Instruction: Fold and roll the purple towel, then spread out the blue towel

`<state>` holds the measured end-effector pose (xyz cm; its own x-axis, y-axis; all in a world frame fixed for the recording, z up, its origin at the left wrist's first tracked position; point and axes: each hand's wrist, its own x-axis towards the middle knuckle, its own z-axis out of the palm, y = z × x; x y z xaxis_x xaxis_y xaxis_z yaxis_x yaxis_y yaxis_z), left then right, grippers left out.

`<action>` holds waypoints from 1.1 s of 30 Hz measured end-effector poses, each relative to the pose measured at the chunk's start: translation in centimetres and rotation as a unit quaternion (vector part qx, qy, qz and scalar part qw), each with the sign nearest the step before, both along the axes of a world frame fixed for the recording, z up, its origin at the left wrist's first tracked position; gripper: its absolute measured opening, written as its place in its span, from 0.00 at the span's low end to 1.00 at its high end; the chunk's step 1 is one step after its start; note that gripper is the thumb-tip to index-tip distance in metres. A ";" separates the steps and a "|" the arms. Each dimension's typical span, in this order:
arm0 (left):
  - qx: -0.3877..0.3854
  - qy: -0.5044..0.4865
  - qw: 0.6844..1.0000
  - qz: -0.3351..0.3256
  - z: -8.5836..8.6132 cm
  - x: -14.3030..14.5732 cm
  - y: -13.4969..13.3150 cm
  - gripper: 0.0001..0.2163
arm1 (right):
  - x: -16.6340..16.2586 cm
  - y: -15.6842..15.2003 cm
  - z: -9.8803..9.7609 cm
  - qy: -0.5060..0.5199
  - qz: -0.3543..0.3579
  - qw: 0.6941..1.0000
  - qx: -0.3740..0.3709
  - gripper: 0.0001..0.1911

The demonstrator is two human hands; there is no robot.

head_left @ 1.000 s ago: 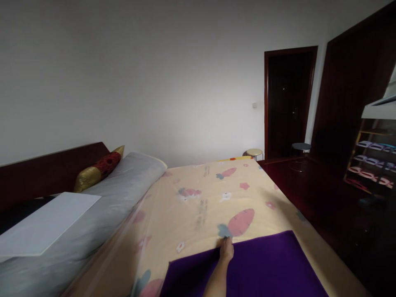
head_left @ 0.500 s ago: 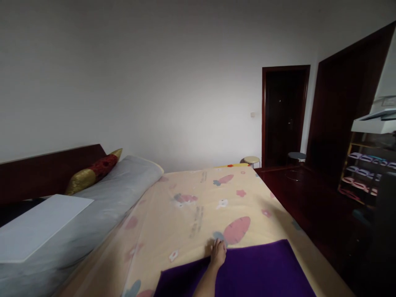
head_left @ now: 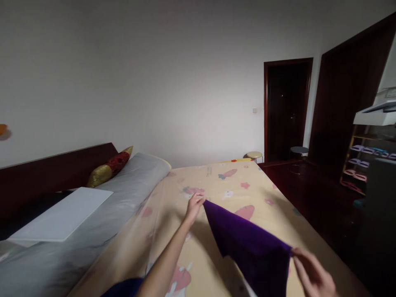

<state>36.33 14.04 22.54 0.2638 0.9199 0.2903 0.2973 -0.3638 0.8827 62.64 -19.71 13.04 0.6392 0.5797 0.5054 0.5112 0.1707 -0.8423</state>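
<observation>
A purple cloth (head_left: 247,243) hangs lifted above the bed, stretched between my two hands. My left hand (head_left: 194,206) is reached forward and pinches the cloth's far corner. My right hand (head_left: 312,274) at the lower right pinches the near corner. Under the cloth lies a cream bedsheet (head_left: 216,194) printed with carrots and flowers. Another patch of purple fabric (head_left: 123,287) shows at the bottom edge by my left arm.
A grey rolled quilt (head_left: 130,181) with a white board (head_left: 64,214) on it lies along the dark headboard (head_left: 46,173), with a red and gold pillow (head_left: 109,165). Two stools (head_left: 255,155) stand near the dark doorway (head_left: 286,107). A shoe rack (head_left: 368,165) is at the right.
The purple cloth was lying flat on the bed under my left hand; now both hands hold its corners and it is lifted off the sheet. My right hand has come into view.
</observation>
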 end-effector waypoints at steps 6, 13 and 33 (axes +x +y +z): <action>-0.033 -0.164 0.986 0.002 7.1 -6.7 -5.6 0.21 | 4.3 4.6 11.0 0.150 0.056 0.984 0.083 0.23; -0.076 -0.203 0.976 0.013 9.5 -11.0 -9.4 0.20 | 5.5 7.2 14.1 0.135 0.170 0.976 0.003 0.32; 0.001 -0.021 0.998 0.052 10.9 -12.6 -11.6 0.17 | 6.9 7.9 15.7 -0.030 0.098 0.993 -0.052 0.26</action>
